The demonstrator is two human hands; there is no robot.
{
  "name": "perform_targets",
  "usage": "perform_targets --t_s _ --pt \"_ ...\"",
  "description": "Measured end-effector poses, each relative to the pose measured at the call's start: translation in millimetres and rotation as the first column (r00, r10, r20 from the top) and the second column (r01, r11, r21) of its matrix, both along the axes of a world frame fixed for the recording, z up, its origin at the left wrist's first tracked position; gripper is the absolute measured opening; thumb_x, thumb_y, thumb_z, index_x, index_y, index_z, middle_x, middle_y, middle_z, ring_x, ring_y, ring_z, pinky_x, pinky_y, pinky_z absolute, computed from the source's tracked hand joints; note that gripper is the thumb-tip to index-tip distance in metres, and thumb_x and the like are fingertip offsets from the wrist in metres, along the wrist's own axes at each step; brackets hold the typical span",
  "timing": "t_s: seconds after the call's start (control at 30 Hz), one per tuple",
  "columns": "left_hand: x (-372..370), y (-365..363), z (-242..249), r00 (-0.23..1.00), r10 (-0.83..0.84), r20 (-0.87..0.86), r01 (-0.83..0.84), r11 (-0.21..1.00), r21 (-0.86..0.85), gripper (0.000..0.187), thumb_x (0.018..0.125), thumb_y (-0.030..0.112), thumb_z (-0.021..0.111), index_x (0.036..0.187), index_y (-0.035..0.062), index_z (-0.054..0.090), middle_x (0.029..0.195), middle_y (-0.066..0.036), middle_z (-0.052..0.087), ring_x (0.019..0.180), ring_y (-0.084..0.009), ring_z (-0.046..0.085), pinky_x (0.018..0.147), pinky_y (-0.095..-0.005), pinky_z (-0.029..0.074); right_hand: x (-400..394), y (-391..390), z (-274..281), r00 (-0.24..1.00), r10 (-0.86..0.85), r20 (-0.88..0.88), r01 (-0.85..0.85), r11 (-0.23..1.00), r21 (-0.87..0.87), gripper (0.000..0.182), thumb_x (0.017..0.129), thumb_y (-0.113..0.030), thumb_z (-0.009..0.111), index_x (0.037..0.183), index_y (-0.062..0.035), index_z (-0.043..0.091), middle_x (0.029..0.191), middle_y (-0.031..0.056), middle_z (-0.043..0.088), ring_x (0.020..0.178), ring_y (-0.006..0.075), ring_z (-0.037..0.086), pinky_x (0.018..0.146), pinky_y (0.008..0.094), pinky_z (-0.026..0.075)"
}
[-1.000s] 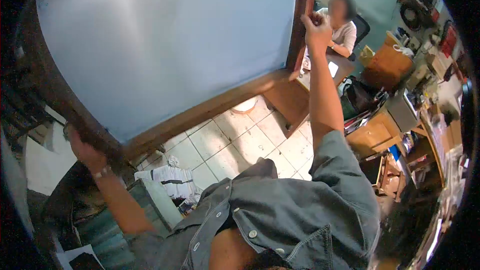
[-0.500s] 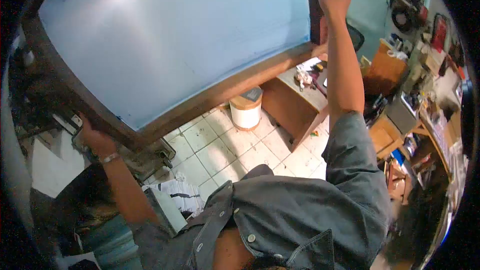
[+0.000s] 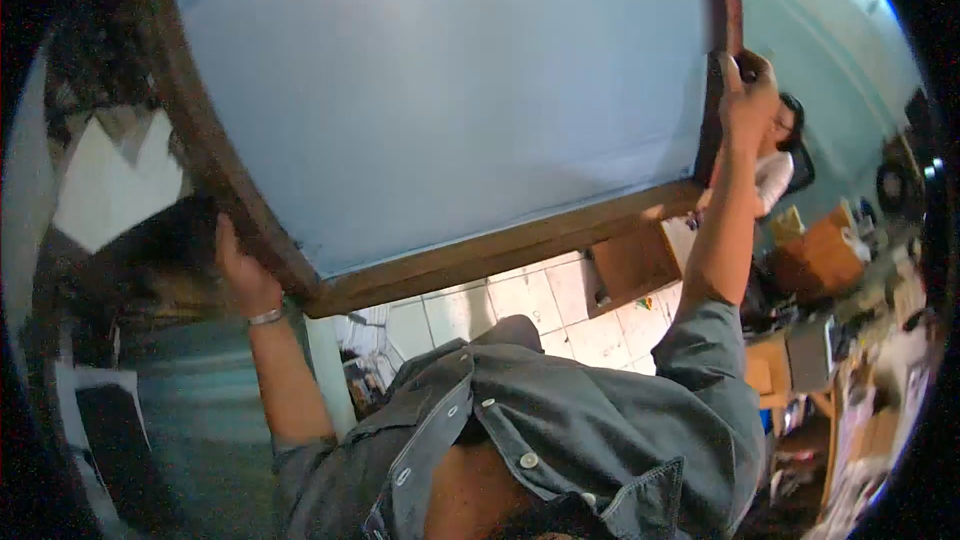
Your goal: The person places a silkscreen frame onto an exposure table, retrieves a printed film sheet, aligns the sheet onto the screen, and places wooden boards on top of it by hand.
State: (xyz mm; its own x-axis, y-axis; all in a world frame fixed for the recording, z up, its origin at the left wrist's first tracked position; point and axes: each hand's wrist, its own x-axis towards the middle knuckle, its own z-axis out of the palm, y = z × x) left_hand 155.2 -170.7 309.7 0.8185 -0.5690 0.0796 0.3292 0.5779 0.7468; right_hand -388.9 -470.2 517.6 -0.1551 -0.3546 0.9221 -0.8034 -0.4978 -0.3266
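A large wooden-framed screen (image 3: 450, 110) with a pale blue panel fills the upper middle of the head view, tilted in front of me. My right hand (image 3: 750, 105) is closed round its right rail, thumb on the near side. At the lower left corner, my left hand (image 3: 248, 275) presses against the left rail, some of its fingers hidden by the wood. A bracelet circles the left wrist. The bottom rail hangs above the tiled floor.
Behind the frame's right side sits another person (image 3: 775, 165), partly hidden. A wooden desk (image 3: 635, 265) stands beyond the bottom rail. Cluttered shelves (image 3: 830, 380) line the right. White paper (image 3: 115, 180) and a stack of printed sheets (image 3: 365, 330) lie to the left.
The screen has shifted right in view, and its bottom rail is more level. Both hands have moved with it. The white drum on the floor is now hidden, and another person has come into view.
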Motion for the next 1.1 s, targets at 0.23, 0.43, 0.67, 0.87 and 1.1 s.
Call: perform_targets --t_s 0.23,0.43,0.67,0.87,1.1 --pt "-16.2 -1.5 14.3 0.993 0.056 0.106 -0.056 0.998 -0.006 0.045 0.094 0.035 0.059 0.128 0.0047 0.055 0.121 -0.005 0.059 0.109 -0.0189 0.057 0.093 -0.0367 0.045 14.3 -18.5 -11.0 0.997 0.071 0.044 -0.071 0.997 0.003 0.035 0.080 -0.028 0.075 0.101 -0.0003 0.067 0.095 0.0166 0.070 0.088 0.0315 0.068 0.081 0.0387 0.051" --pt "-6.7 -47.2 56.4 0.992 0.040 0.118 -0.028 0.995 -0.099 0.040 0.095 0.037 0.058 0.122 0.0074 0.060 0.110 -0.002 0.064 0.096 -0.0181 0.061 0.084 -0.0355 0.048 -21.5 -41.2 18.5 0.991 0.038 0.128 -0.026 0.995 -0.092 0.039 0.077 -0.031 0.077 0.100 -0.0001 0.068 0.092 0.0152 0.070 0.083 0.0279 0.068 0.078 0.0363 0.051" --pt "86.5 -164.3 101.1 0.807 -0.589 -0.049 0.577 0.803 -0.149 0.038 0.097 0.035 0.054 0.122 0.0069 0.059 0.105 -0.003 0.065 0.089 -0.0186 0.063 0.076 -0.0357 0.052 -61.1 7.2 70.7 0.965 -0.073 0.252 0.118 0.979 -0.165 0.037 0.077 -0.027 0.078 0.097 0.0017 0.067 0.087 0.0141 0.070 0.076 0.0242 0.067 0.074 0.0348 0.052" --pt "-40.8 -135.8 148.0 0.931 -0.221 0.292 0.325 0.866 -0.380 0.037 0.099 0.033 0.050 0.123 0.0066 0.058 0.108 -0.004 0.065 0.092 -0.0188 0.063 0.080 -0.0355 0.051 -92.8 34.5 84.0 0.937 0.014 0.349 0.081 0.963 -0.256 0.038 0.078 -0.025 0.078 0.099 0.0033 0.065 0.088 0.0153 0.070 0.077 0.0230 0.066 0.074 0.0338 0.051" --pt "-45.1 -118.4 128.5 0.870 -0.246 0.427 0.427 0.809 -0.404 0.037 0.101 0.033 0.048 0.124 0.0060 0.057 0.111 -0.004 0.064 0.095 -0.0182 0.062 0.082 -0.0348 0.051 -109.7 45.7 81.6 0.947 -0.046 0.318 0.122 0.967 -0.224 0.037 0.079 -0.026 0.078 0.098 0.0025 0.065 0.091 0.0128 0.070 0.079 0.0215 0.066 0.075 0.0328 0.051"
